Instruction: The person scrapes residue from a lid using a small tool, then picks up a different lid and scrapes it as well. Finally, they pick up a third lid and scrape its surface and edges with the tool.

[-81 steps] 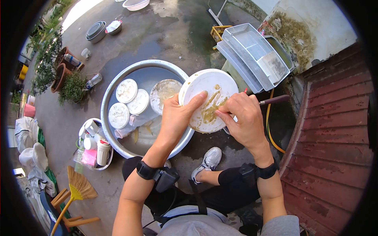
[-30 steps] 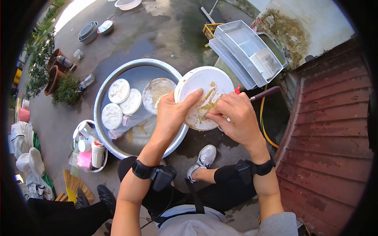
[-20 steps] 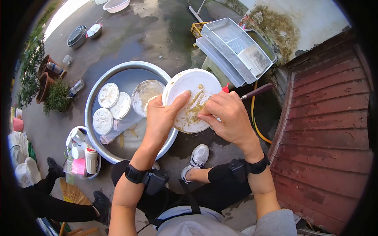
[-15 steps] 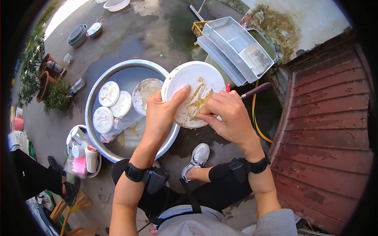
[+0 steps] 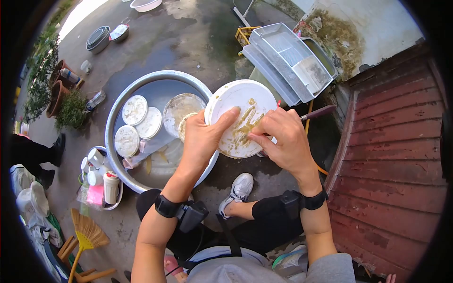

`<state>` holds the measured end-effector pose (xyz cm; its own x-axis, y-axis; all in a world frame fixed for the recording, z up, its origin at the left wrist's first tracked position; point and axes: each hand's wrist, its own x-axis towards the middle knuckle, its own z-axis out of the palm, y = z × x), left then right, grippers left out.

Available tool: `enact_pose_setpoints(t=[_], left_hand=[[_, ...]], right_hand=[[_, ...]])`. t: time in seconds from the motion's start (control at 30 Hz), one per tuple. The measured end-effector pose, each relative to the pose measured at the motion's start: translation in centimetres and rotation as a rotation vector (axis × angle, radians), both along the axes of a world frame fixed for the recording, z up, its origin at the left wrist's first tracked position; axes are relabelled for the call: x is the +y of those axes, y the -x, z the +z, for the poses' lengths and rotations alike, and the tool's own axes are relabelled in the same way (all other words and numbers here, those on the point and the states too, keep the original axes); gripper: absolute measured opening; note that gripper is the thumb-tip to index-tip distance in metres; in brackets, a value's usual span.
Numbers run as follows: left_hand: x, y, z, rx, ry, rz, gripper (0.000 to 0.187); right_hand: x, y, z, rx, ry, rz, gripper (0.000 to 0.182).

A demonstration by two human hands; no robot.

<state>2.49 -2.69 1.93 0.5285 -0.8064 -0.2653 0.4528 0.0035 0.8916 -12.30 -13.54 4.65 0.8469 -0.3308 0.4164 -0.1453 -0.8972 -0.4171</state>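
Note:
A white round lid [image 5: 231, 101], smeared with yellowish-brown residue, is tilted up in front of me. My left hand [image 5: 203, 139] holds its left edge, with the thumb on the face. My right hand [image 5: 285, 139] is closed, fingertips pressed on the smeared area. A dark-handled tool [image 5: 320, 111] with a metal collar sticks out beyond the right hand; its working end is hidden. Behind the left hand stands a wide metal basin [image 5: 109, 129] of water. Several round, dirty white lids [image 5: 150, 122] and a clear plastic piece [image 5: 146, 153] lie in it.
A tub [image 5: 120, 195] of white mugs and a bottle stands left of the basin. Grey plastic trays [image 5: 290, 61] are stacked at the upper right, beside a red corrugated panel [image 5: 387, 165]. A broom [image 5: 89, 231] and another person's legs [image 5: 40, 151] are at the left.
The lid and both hands have shifted slightly right and down in view. The tool handle has moved along with my right hand. The other person's feet at the left have stepped farther away.

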Motion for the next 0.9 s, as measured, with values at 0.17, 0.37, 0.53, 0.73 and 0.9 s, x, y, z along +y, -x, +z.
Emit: enact_pose_setpoints(t=[0.17,0.37,0.53,0.73,0.9], left_hand=[[0.0,-0.2,-0.1,-0.046,-0.015,0.012,0.029],[-0.1,0.1,-0.5,-0.031,0.012,0.006,0.03],[-0.1,-0.1,-0.2,-0.028,-0.012,0.009,0.03],[-0.1,0.1,-0.4,-0.02,-0.008,-0.009,0.03],[-0.2,0.2,-0.4,-0.018,-0.012,-0.033,0.03]], right_hand=[[0.5,-0.4,-0.5,-0.01,-0.011,0.036,0.02],[0.2,-0.1,-0.2,-0.008,-0.007,-0.019,0.021],[0.0,-0.2,-0.3,0.006,-0.011,0.008,0.02],[0.3,-0.3,-0.4,-0.015,0.014,0.002,0.019],[-0.2,-0.1,-0.4,-0.018,0.021,-0.005,0.018]])
